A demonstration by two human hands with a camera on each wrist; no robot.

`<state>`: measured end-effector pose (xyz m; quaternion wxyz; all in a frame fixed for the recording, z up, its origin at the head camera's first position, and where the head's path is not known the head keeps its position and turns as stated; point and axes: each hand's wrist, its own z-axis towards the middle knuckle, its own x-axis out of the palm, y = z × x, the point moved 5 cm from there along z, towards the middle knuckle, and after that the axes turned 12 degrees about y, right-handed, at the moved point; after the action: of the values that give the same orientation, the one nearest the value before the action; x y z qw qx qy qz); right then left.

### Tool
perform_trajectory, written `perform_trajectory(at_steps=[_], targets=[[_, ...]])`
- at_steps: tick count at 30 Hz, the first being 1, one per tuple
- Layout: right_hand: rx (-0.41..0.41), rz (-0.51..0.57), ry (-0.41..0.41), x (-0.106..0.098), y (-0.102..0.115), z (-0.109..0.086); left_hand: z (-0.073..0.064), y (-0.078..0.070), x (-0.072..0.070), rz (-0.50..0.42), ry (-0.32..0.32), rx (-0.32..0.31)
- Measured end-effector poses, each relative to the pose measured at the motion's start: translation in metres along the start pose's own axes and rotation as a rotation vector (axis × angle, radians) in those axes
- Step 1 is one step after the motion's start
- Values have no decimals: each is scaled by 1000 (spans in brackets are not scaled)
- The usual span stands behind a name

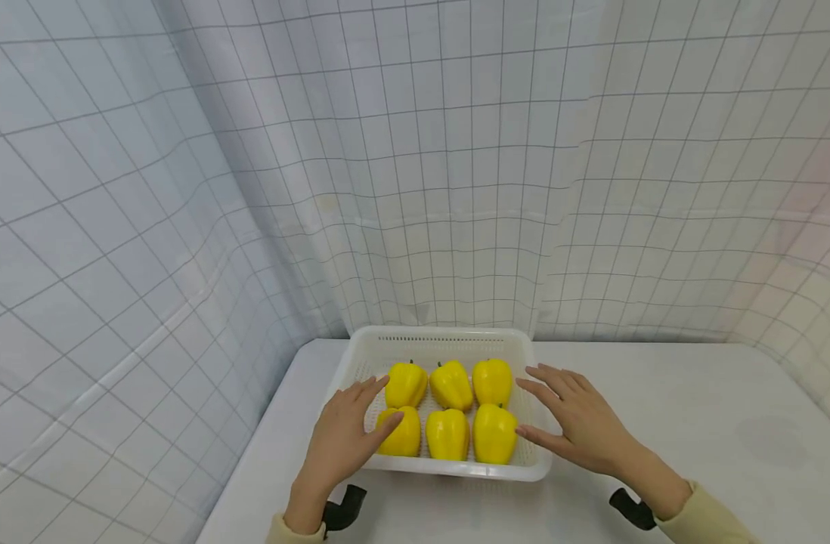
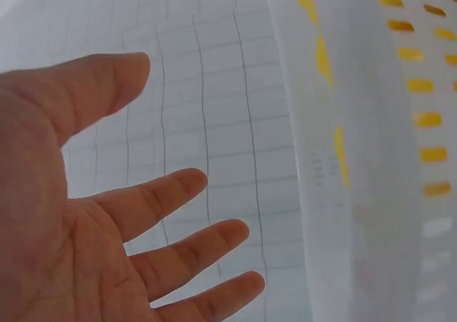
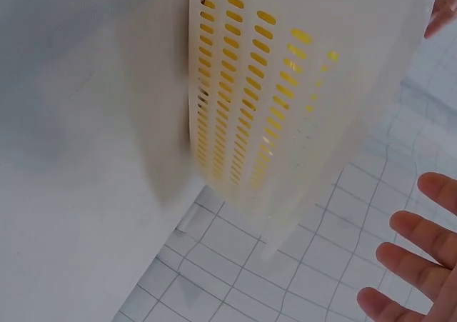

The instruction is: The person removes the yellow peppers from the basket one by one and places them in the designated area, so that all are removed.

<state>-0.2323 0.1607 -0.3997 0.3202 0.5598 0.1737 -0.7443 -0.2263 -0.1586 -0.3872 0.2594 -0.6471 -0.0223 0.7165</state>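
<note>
Basket (image 1: 449, 470) = white plastic, rectangular w/ rounded corners, smooth glossy rim, walls pierced w/ small slots; it sits on the white, smooth worktop (image 1: 701, 423). In it: six yellow peppers (image 1: 447, 434), shiny skin, blocky lobed shape, 2 rows of 3, near & far. Far left + far mid ones show short dark stems. Yellow shows thru the slots in both wrist views.

Behind & to the left, white curtain (image 1: 449, 196) w/ thin dark grid lines, softly rippled.

My left grip (image 1: 340, 434) is at the basket's left side, fingers spread, thumb apart & pointing right; from the head view it overlaps the near left pepper, but the left wrist view has a gap btwn fingertips & wall. My right grip (image 1: 588, 423) is just off the right side, also spread, fingers pointing far-left, holding nothing; gap to the wall there too. Palms face inward. Pale yellow sleeves (image 1: 707, 517) on both arms, black curved piece (image 1: 347, 508) by the left wrist, similar one by the right.
</note>
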Motion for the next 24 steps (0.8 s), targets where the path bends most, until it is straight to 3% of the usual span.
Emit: perform_trajectory(at_steps=[6,12,17,24], targets=[[-7,40,-40,-3,4,2,-13,45,1,-146,-91,-160],[27,81,-26,-4,4,7,-23,82,15,-362,-82,-328],[73,167,18,-3,3,13,-23,95,26,-511,-91,-370],[131,341,137,-1,2,25,-20,102,34,-697,-105,-385]])
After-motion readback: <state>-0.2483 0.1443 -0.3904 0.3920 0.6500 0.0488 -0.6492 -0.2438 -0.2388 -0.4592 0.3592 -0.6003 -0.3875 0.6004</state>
